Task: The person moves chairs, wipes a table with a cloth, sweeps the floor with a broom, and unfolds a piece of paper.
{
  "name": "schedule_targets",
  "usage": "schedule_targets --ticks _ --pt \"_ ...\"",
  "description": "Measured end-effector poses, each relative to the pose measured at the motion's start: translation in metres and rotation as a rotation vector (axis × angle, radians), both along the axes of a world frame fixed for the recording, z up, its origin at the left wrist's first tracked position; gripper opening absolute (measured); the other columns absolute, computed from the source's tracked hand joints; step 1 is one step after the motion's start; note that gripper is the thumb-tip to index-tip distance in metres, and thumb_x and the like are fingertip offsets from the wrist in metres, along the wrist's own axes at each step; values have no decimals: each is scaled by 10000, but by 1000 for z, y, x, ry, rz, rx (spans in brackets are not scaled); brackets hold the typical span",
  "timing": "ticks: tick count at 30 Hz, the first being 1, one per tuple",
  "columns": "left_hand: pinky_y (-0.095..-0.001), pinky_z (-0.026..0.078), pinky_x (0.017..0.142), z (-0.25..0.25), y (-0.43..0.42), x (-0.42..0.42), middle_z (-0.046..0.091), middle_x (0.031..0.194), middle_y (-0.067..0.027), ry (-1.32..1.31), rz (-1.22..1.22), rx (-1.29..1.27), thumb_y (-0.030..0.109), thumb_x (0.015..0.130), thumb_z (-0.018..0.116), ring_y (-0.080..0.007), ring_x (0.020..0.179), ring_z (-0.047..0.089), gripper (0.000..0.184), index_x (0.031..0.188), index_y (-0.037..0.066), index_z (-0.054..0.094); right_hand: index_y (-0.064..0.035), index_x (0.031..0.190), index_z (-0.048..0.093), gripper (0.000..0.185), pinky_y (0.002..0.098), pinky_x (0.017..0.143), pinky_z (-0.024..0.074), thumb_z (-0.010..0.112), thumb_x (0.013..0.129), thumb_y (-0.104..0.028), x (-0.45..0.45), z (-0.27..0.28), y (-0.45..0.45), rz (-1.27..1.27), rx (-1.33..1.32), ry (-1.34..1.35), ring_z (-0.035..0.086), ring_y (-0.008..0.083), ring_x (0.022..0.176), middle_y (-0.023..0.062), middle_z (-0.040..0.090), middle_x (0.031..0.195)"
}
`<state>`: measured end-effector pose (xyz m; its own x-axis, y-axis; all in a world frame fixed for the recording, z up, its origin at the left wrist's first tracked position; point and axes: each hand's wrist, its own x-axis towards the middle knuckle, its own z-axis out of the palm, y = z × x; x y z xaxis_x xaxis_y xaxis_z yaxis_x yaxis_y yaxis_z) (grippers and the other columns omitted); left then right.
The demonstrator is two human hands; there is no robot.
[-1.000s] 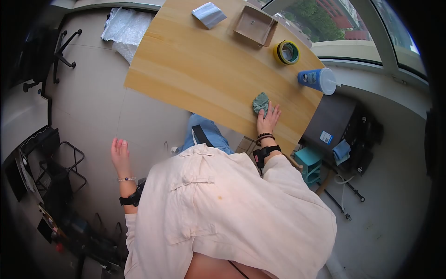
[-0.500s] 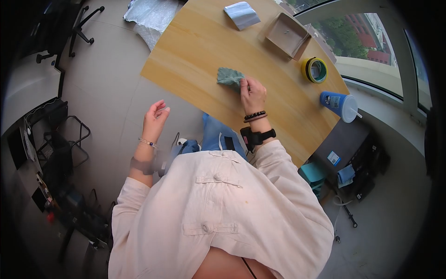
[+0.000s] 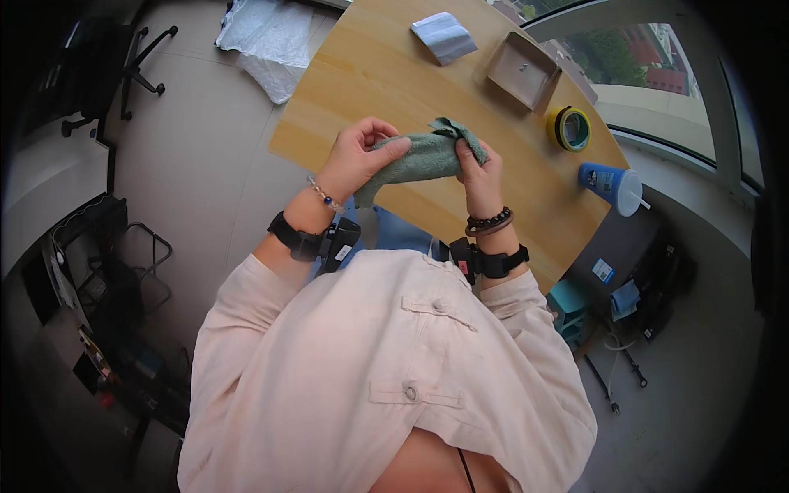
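Note:
A grey-green cloth (image 3: 419, 158) is stretched between my two hands, just above the near edge of the wooden table (image 3: 362, 74). My left hand (image 3: 357, 156) grips its left end, the thumb lying on top, and a corner hangs down below. At the right end, my right hand (image 3: 481, 168) pinches the cloth between thumb and fingers, where a crumpled part sticks up. Both wrists carry bracelets and black strapped devices.
On the table are a folded pale sheet (image 3: 444, 38), an open cardboard box (image 3: 523, 72), rolls of tape (image 3: 569, 129) and a blue lidded cup with a straw (image 3: 610, 188). Windows border the right side. Plastic wrapping (image 3: 267, 53) lies beyond the table's left edge.
My left hand has come up from beside the table and taken hold of the cloth's left end. The cloth, bunched in my right hand before, is now lifted and spread between both hands.

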<state>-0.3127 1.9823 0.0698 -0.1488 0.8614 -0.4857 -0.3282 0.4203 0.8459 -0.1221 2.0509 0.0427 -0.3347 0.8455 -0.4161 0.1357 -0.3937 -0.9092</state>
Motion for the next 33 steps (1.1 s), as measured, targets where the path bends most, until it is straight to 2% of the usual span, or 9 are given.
schedule_targets --ticks 3,6,9,15,20,22,27,30,33 --pt "-245 424 685 -61 -12 -61 547 840 -69 516 232 9 200 752 614 -139 750 516 307 964 10 498 2 977 524 328 278 697 405 592 772 -245 6 -27 5 -55 172 -398 516 170 773 87 561 838" --pt "-323 393 799 -117 -40 -127 534 968 -120 1227 281 -95 280 827 486 -227 875 505 358 1061 9 473 -56 1254 287 617 431 964 203 558 767 -320 5 -59 -5 -193 519 -797 166 361 1213 199 154 1325" --pt "-317 385 799 -163 -59 -152 548 968 -136 718 305 -326 390 858 377 -231 883 509 461 1021 -21 507 -62 1270 273 609 470 965 174 481 793 -379 -80 -82 -31 199 576 -1202 136 353 1234 204 135 1342" --pt "-284 366 815 -172 -69 -168 559 975 -124 337 -18 -488 522 856 220 -189 905 499 662 984 -51 526 -68 1269 279 640 418 998 117 454 771 -430 -246 -98 13 259 859 -844 145 276 1255 145 191 1350" --pt "-295 411 717 -155 -59 -163 595 841 -126 571 -96 -582 517 860 210 -202 774 544 676 888 -60 561 -83 1256 313 569 433 988 148 453 775 -354 -219 -102 -25 577 1029 -670 172 266 1252 118 217 1347" --pt "-301 422 686 -156 -58 -154 602 799 -129 649 -95 -554 514 862 203 -210 737 555 683 863 -63 568 -79 1225 358 560 441 987 145 477 745 -341 -132 -95 -40 408 776 -1021 164 263 1253 96 204 1355" --pt "-340 430 597 -153 -58 -149 583 685 -146 696 124 -319 496 866 228 -257 640 543 661 803 -67 569 11 1219 314 500 425 986 171 405 795 -236 80 -125 -44 -803 26 -1509 156 345 1237 188 203 1332" --pt "-321 434 617 -150 -56 -148 592 764 -162 729 129 -414 473 870 262 -262 705 557 620 852 -65 570 66 1171 352 475 420 980 185 384 804 -233 14 -124 -19 -581 275 -1545 179 333 1233 193 222 1325" --pt "-335 431 649 -210 -83 -187 590 834 -172 971 24 -297 484 864 263 -271 760 554 627 891 -64 566 -66 1185 410 492 415 983 172 464 744 -278 -104 -91 -22 -7 649 -964 213 254 1238 103 273 1325"
